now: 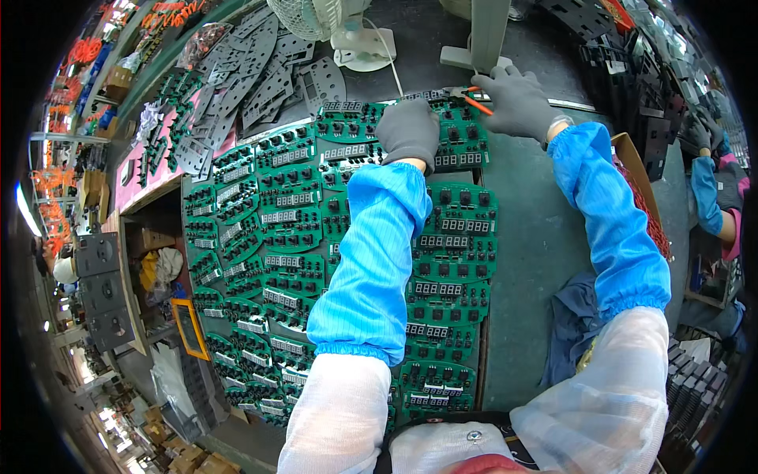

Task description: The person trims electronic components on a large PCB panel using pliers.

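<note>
My left hand (408, 130), in a grey glove, is closed over the far end of rows of green circuit boards (453, 245). Its fingertips are hidden, so what they grip does not show. My right hand (517, 101), also gloved in grey, is at the handles of orange-handled cutters (476, 103). The cutters' jaws point left, over a circuit board (462, 130) just right of my left hand. Black buttons and digit displays cover the boards. Blue sleeve covers reach up both forearms.
A white fan (359, 47) and a grey post (483, 39) stand at the back. Grey panels (253, 67) pile up far left. On the right are a box of red wires (636, 182) and a dark cloth (572, 324). A co-worker's arm (707, 189) shows at far right.
</note>
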Available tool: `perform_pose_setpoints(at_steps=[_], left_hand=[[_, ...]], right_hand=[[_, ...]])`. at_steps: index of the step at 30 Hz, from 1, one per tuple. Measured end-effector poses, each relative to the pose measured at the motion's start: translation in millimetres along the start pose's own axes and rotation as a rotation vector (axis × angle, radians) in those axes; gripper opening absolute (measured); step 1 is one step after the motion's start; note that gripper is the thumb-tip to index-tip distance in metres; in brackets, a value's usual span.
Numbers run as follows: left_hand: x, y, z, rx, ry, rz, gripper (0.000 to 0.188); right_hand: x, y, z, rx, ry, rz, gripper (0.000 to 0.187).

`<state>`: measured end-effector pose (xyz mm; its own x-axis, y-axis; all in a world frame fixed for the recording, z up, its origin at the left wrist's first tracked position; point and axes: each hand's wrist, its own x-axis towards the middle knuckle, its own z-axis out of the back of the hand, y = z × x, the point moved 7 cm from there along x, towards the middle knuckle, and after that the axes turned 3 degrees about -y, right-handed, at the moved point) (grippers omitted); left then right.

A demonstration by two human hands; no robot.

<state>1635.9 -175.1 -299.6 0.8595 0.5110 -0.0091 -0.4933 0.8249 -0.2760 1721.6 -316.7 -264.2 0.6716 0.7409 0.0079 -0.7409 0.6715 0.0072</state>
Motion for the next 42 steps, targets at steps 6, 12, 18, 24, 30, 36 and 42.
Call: perform_pose_setpoints(at_steps=[6,12,18,24,30,36,42], left_hand=[[1.0,-3.0,-0.7,-0.027,0.007,-0.002,0.021],[5.4,3.5,-4.4,0.011,-0.010,0.032,0.022],[14.5,43.8,18.0,-0.775,-0.080,0.033,0.038],[15.0,32.7,51.7,-1.631,0.157,0.104,0.038],[28.9,61.2,41.4,-1.150,-0.011,0.114,0.039],[-0.4,31.2,7.3,-0.057,0.103,-0.046,0.039],[0.8,36.6,0.8,-0.060,0.086,0.000,0.028]], right_hand=[[5.3,1.4,-13.2,0.088,0.138,0.006,0.062],[-1.9,0.8,12.9,0.872,-0.089,-0.035,0.058],[-17.6,0.8,25.9,0.635,-0.122,-0.035,0.054],[-15.8,52.2,44.5,0.390,-0.131,0.112,0.059],[18.4,5.3,6.9,0.220,-0.033,-0.016,0.064],[37.0,14.5,-5.5,-0.001,0.137,0.068,0.062],[46.4,16.4,-5.4,0.000,0.197,0.060,0.065]])
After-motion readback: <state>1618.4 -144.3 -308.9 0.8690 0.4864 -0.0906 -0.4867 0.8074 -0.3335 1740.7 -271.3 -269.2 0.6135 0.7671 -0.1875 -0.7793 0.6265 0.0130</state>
